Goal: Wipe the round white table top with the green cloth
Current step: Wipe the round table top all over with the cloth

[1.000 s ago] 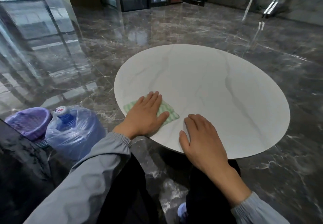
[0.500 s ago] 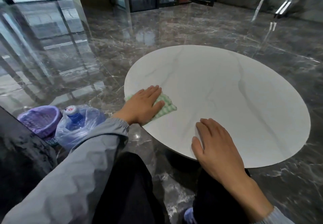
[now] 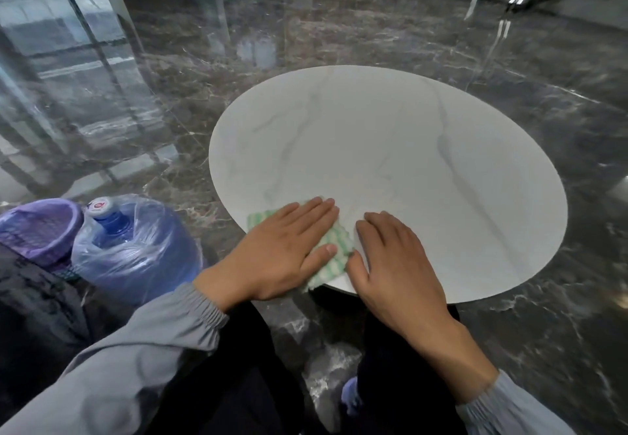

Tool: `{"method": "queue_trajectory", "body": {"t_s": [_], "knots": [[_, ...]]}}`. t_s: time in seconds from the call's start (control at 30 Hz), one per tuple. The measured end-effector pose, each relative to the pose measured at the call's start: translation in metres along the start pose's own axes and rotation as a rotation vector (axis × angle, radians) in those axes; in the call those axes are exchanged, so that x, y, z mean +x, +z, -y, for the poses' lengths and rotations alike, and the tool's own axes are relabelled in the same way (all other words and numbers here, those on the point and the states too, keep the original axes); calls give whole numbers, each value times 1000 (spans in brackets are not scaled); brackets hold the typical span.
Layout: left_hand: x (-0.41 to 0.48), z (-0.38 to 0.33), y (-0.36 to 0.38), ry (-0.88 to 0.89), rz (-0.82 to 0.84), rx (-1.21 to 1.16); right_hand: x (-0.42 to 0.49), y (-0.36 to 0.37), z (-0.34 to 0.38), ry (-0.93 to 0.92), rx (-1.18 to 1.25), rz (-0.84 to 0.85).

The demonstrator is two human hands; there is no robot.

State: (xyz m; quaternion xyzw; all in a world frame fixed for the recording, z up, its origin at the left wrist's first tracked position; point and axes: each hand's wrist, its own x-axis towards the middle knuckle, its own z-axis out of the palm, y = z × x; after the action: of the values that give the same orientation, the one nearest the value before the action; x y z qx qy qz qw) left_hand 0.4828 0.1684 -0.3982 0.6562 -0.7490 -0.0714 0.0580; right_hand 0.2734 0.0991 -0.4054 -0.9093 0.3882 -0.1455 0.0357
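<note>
Since the earlier frames the green cloth has slid from the left part of the table's near rim toward the middle of that rim, carried under the left hand. It now lies just beside the right hand, with one corner hanging over the edge. The left hand is spread flat, fingers extended, pressing the cloth down rather than gripping it. The right hand is also open and flat, palm on the bare table at the near edge, holding nothing; its thumb looks to touch the cloth's edge. By my judgement the wiping is under way along the near rim, and the wide far part of the top is yet to be covered. The top is white with faint grey veins and otherwise bare. Around it lies glossy dark marble floor; at left stand a water bottle wrapped in plastic and a purple basket.
</note>
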Motion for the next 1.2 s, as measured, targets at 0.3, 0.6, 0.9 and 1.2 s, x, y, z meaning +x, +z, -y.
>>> {"method": "queue_trajectory", "body": {"t_s": [0.3, 0.6, 0.9, 1.2], "knots": [[57, 118, -32, -212, 27, -6, 4, -1, 1, 7, 2, -3], [106, 169, -43, -348, 6, -35, 88, 10, 32, -19, 62, 128], [136, 214, -51, -408, -12, -5, 123, 29, 24, 27, 86, 74], [138, 216, -56, -398, 21, 33, 123, 27, 25, 50, 74, 67]]}}
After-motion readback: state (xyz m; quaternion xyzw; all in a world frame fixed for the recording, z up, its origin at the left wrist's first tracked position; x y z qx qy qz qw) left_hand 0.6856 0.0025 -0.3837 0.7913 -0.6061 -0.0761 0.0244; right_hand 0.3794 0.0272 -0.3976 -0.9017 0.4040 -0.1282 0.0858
